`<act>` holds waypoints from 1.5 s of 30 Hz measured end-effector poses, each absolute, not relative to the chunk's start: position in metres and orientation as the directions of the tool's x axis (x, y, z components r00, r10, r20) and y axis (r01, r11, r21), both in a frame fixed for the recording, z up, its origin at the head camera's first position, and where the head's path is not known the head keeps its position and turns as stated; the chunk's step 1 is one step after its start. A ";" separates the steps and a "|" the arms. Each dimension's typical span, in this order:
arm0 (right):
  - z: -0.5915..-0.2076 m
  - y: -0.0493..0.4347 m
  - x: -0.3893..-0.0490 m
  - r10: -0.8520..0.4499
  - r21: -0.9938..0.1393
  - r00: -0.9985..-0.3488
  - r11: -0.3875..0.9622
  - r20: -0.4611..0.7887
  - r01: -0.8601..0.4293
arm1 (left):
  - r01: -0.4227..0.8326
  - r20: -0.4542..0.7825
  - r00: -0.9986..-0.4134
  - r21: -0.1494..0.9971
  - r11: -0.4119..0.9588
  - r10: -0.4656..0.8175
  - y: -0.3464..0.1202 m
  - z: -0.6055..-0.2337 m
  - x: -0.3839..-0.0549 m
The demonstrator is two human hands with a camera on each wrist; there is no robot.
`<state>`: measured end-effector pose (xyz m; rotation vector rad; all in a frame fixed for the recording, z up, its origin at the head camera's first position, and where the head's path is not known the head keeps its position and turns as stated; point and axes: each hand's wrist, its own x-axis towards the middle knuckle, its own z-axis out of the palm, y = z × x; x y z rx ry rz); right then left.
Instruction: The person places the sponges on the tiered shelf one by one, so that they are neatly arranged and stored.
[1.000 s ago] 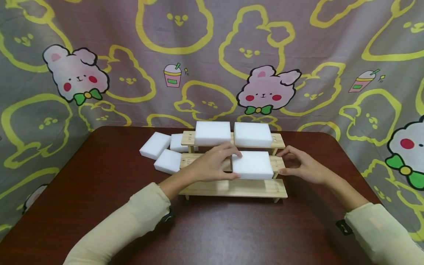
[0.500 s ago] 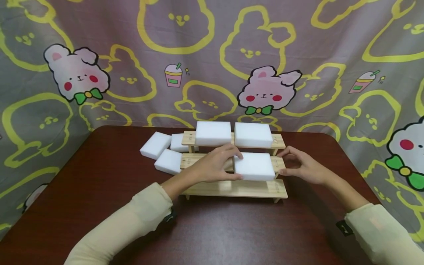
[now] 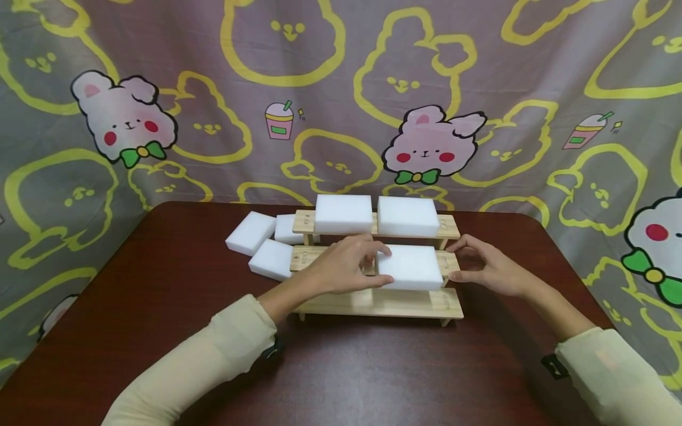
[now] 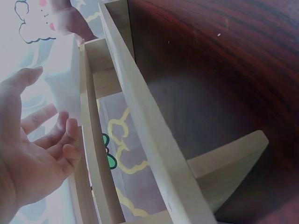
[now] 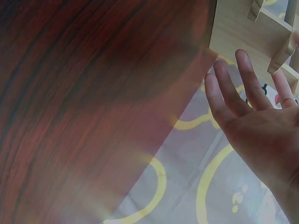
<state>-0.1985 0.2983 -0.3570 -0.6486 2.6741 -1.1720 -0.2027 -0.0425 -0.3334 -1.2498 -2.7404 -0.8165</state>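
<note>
A: What does the left hand (image 3: 346, 266) have?
B: It pinches the left end of a white foam block (image 3: 409, 267), with the thumb at the near corner and the index fingertip at the far one. In the left wrist view the other fingers are loosely bent beside that end.
A: Where is the block, exactly?
B: On the right half of the middle tier (image 3: 447, 264) of a three-tiered wooden stand (image 3: 330, 305), broad face up.
A: And the right hand (image 3: 498, 272)?
B: It holds the right end of the same tier, thumb on the near side, index finger on the far side. I can't tell how firmly. In the right wrist view its other three fingers are stretched out. The two hands are apart, with the block between them.
A: What sits above?
B: The upper tier (image 3: 449, 226) carries a left block (image 3: 343, 213) and a right block (image 3: 408, 216), side by side, a narrow gap between.
A: More off to the left?
B: Yes, a far-left block (image 3: 251, 232), a nearer block (image 3: 269, 258) and a half-hidden block (image 3: 285, 229) lie at different angles on the red-brown table (image 3: 373, 367)
</note>
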 end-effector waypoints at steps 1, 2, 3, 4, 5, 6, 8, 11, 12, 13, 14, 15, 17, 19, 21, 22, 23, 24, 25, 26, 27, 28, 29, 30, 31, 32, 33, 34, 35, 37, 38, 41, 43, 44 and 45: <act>-0.357 0.298 -0.199 -0.443 -0.728 -0.896 0.603 0.033 -0.326 | 0.708 0.225 -0.676 0.463 0.533 0.702 -0.042 -0.333 -0.203; -0.357 0.298 -0.199 -0.443 -0.727 -0.896 0.605 0.032 -0.325 | 0.707 0.225 -0.673 0.475 0.524 0.704 -0.042 -0.333 -0.204; -0.357 0.298 -0.198 -0.442 -0.727 -0.897 0.606 0.032 -0.324 | 0.704 0.224 -0.672 0.488 0.516 0.705 -0.042 -0.333 -0.204; -0.357 0.298 -0.198 -0.441 -0.726 -0.897 0.606 0.032 -0.324 | 0.699 0.222 -0.674 0.501 0.511 0.705 -0.042 -0.333 -0.205; -0.357 0.298 -0.198 -0.441 -0.727 -0.897 0.606 0.032 -0.324 | 0.693 0.219 -0.677 0.513 0.507 0.703 -0.041 -0.333 -0.205; -0.357 0.298 -0.198 -0.441 -0.727 -0.897 0.605 0.033 -0.324 | 0.688 0.219 -0.679 0.522 0.504 0.700 -0.041 -0.333 -0.205; -0.357 0.299 -0.198 -0.442 -0.730 -0.897 0.602 0.033 -0.324 | 0.679 0.222 -0.687 0.535 0.502 0.692 -0.041 -0.333 -0.205; -0.358 0.299 -0.199 -0.443 -0.731 -0.896 0.599 0.035 -0.325 | 0.666 0.230 -0.700 0.551 0.502 0.676 -0.039 -0.334 -0.205; -0.358 0.299 -0.199 -0.444 -0.731 -0.895 0.599 0.036 -0.326 | 0.661 0.232 -0.705 0.557 0.502 0.670 -0.039 -0.335 -0.205; -0.358 0.299 -0.199 -0.444 -0.730 -0.895 0.600 0.036 -0.327 | 0.657 0.235 -0.709 0.561 0.503 0.665 -0.038 -0.335 -0.205; -0.358 0.299 -0.199 -0.445 -0.730 -0.895 0.600 0.037 -0.328 | 0.653 0.237 -0.713 0.565 0.503 0.660 -0.038 -0.336 -0.205; -0.358 0.299 -0.199 -0.445 -0.729 -0.895 0.600 0.038 -0.329 | 0.650 0.239 -0.716 0.570 0.502 0.656 -0.037 -0.336 -0.206; -0.358 0.299 -0.199 -0.445 -0.727 -0.895 0.602 0.037 -0.330 | 0.646 0.246 -0.721 0.576 0.500 0.648 -0.036 -0.338 -0.206; -0.358 0.299 -0.199 -0.445 -0.726 -0.895 0.603 0.038 -0.331 | 0.644 0.252 -0.724 0.579 0.499 0.642 -0.035 -0.339 -0.207; -0.358 0.299 -0.199 -0.444 -0.725 -0.895 0.605 0.037 -0.330 | 0.641 0.254 -0.728 0.581 0.502 0.636 -0.034 -0.340 -0.208; -0.358 0.299 -0.199 -0.444 -0.725 -0.895 0.605 0.036 -0.329 | 0.639 0.255 -0.730 0.581 0.503 0.634 -0.034 -0.340 -0.208; -0.358 0.299 -0.199 -0.444 -0.726 -0.895 0.605 0.035 -0.328 | 0.638 0.255 -0.733 0.582 0.505 0.631 -0.034 -0.340 -0.208; -0.358 0.299 -0.199 -0.444 -0.726 -0.895 0.605 0.035 -0.328 | 0.635 0.255 -0.735 0.582 0.507 0.628 -0.033 -0.340 -0.208; -0.358 0.299 -0.200 -0.444 -0.727 -0.895 0.605 0.033 -0.327 | 0.632 0.255 -0.739 0.583 0.511 0.624 -0.033 -0.340 -0.208; -0.358 0.299 -0.200 -0.444 -0.727 -0.895 0.604 0.032 -0.326 | 0.630 0.254 -0.741 0.582 0.514 0.621 -0.033 -0.340 -0.208; -0.358 0.299 -0.200 -0.445 -0.729 -0.895 0.603 0.031 -0.325 | 0.629 0.256 -0.743 0.583 0.515 0.618 -0.033 -0.339 -0.208; -0.358 0.299 -0.200 -0.445 -0.730 -0.895 0.602 0.031 -0.324 | 0.628 0.257 -0.745 0.582 0.516 0.616 -0.032 -0.339 -0.208; -0.358 0.299 -0.200 -0.446 -0.731 -0.895 0.601 0.031 -0.324 | 0.628 0.258 -0.746 0.582 0.517 0.614 -0.032 -0.339 -0.208; -0.358 0.299 -0.200 -0.446 -0.731 -0.894 0.600 0.031 -0.325 | 0.627 0.259 -0.747 0.583 0.517 0.613 -0.032 -0.339 -0.208; -0.358 0.298 -0.200 -0.446 -0.731 -0.895 0.600 0.031 -0.325 | 0.626 0.260 -0.747 0.584 0.517 0.612 -0.032 -0.340 -0.209; -0.358 0.298 -0.200 -0.445 -0.730 -0.895 0.601 0.032 -0.325 | 0.626 0.262 -0.747 0.586 0.515 0.611 -0.032 -0.340 -0.209; -0.358 0.298 -0.200 -0.445 -0.730 -0.895 0.601 0.033 -0.326 | 0.625 0.264 -0.748 0.588 0.513 0.609 -0.032 -0.339 -0.209; -0.358 0.298 -0.200 -0.445 -0.729 -0.895 0.601 0.034 -0.327 | 0.624 0.264 -0.748 0.590 0.512 0.608 -0.031 -0.340 -0.209; -0.358 0.298 -0.200 -0.446 -0.729 -0.895 0.601 0.035 -0.328 | 0.624 0.266 -0.749 0.592 0.510 0.607 -0.031 -0.340 -0.209; -0.358 0.298 -0.200 -0.447 -0.729 -0.894 0.600 0.037 -0.330 | 0.624 0.268 -0.749 0.593 0.509 0.606 -0.031 -0.340 -0.210; -0.358 0.298 -0.200 -0.447 -0.730 -0.894 0.599 0.037 -0.330 | 0.625 0.270 -0.749 0.593 0.508 0.606 -0.031 -0.340 -0.210; -0.358 0.299 -0.200 -0.450 -0.730 -0.892 0.596 0.040 -0.333 | 0.628 0.278 -0.747 0.593 0.504 0.604 -0.030 -0.342 -0.212; -0.358 0.299 -0.200 -0.451 -0.731 -0.891 0.595 0.041 -0.334 | 0.629 0.283 -0.747 0.597 0.499 0.602 -0.029 -0.342 -0.213; -0.358 0.299 -0.200 -0.452 -0.731 -0.891 0.595 0.041 -0.335 | 0.629 0.285 -0.746 0.599 0.496 0.601 -0.029 -0.342 -0.214; -0.358 0.299 -0.200 -0.452 -0.731 -0.891 0.594 0.042 -0.336 | 0.628 0.286 -0.746 0.601 0.494 0.601 -0.029 -0.343 -0.214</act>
